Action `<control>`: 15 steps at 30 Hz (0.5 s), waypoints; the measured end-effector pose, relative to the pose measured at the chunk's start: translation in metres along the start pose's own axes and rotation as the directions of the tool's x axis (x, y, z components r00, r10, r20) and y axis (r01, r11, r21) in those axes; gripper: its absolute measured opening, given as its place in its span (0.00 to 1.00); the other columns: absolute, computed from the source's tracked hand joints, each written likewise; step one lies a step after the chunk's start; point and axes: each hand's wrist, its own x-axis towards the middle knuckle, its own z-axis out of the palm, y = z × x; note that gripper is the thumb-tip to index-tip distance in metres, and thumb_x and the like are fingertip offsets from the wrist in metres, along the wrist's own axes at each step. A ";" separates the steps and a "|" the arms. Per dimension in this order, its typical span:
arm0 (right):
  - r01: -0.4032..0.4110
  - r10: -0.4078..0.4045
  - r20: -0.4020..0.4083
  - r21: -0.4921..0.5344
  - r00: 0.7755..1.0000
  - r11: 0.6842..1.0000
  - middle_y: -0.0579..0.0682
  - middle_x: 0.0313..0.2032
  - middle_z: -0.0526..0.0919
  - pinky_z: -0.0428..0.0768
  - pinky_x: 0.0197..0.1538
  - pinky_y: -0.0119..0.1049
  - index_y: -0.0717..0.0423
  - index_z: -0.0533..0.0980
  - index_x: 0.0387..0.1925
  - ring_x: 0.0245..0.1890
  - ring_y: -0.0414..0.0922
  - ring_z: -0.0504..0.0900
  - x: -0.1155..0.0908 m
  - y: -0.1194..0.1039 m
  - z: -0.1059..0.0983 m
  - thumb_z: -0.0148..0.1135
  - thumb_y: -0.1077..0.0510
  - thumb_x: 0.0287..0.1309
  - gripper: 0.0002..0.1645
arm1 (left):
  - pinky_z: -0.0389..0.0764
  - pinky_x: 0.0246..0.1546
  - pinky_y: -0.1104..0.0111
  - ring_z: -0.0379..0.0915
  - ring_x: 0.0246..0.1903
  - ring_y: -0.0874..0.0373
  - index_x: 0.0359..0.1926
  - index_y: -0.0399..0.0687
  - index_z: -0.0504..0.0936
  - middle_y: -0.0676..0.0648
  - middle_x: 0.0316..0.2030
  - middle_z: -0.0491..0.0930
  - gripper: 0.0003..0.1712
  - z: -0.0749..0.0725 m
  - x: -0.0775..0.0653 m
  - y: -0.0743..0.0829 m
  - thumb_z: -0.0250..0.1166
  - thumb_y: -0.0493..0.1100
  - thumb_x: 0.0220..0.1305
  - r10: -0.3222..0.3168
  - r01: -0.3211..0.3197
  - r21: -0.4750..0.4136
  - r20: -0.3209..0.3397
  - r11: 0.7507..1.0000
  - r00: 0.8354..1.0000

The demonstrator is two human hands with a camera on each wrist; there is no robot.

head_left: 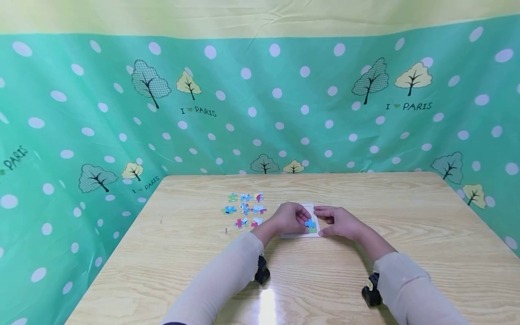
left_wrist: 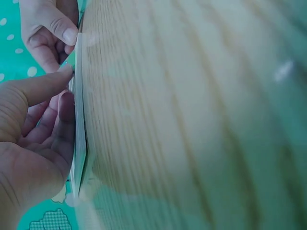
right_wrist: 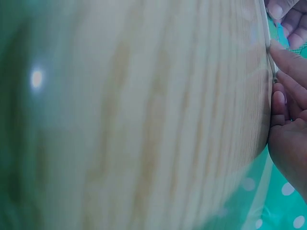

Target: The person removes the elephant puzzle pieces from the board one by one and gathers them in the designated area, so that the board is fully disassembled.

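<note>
A white-bordered puzzle tray (head_left: 287,235) lies flat on the table between the hands. Over it the left hand (head_left: 291,218) bends down, its thumb and fingers pinching at the edge of a blue puzzle piece (head_left: 310,223). Just below that piece shows a green patch (head_left: 312,230) inside the tray. My right hand (head_left: 343,222) grips the tray's right side, thumb at the near corner and fingers farther up. In the left wrist view, the left thumb (left_wrist: 45,87) reaches the tray edge (left_wrist: 79,120). Most of the tray's inside is hidden under the left hand.
Several loose puzzle pieces (head_left: 245,209) lie in rows left of the tray. A small upright object (head_left: 226,230), too small to identify, is near them. The wooden table (head_left: 183,271) ends at a green dotted curtain (head_left: 260,113).
</note>
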 end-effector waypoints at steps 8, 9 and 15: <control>0.005 -0.005 -0.002 0.004 1.000 1.000 0.63 0.76 0.63 0.71 0.68 0.54 0.71 0.70 0.69 0.72 0.63 0.65 0.001 0.001 0.001 0.75 0.65 0.59 0.39 | 0.83 0.38 0.74 0.80 0.32 0.62 0.41 0.41 0.88 0.52 0.32 0.83 0.14 -0.001 -0.001 0.002 0.77 0.27 0.55 -0.010 0.010 -0.049 -0.012 0.999 1.000; 0.007 -0.007 -0.002 0.004 1.000 1.000 0.64 0.76 0.63 0.71 0.69 0.54 0.71 0.70 0.69 0.73 0.63 0.65 0.001 0.001 0.001 0.75 0.65 0.59 0.39 | 0.83 0.38 0.74 0.80 0.32 0.62 0.42 0.41 0.88 0.52 0.32 0.83 0.13 -0.001 -0.002 0.002 0.77 0.27 0.55 -0.011 0.010 -0.058 -0.013 0.998 1.000; 0.028 -0.028 0.008 0.002 1.000 1.000 0.65 0.75 0.63 0.68 0.70 0.56 0.71 0.70 0.69 0.74 0.65 0.60 0.001 -0.001 0.001 0.76 0.64 0.58 0.40 | 0.84 0.38 0.73 0.81 0.32 0.62 0.43 0.40 0.89 0.52 0.32 0.85 0.13 -0.003 -0.003 0.002 0.75 0.26 0.56 -0.010 0.010 -0.134 -0.002 0.991 1.000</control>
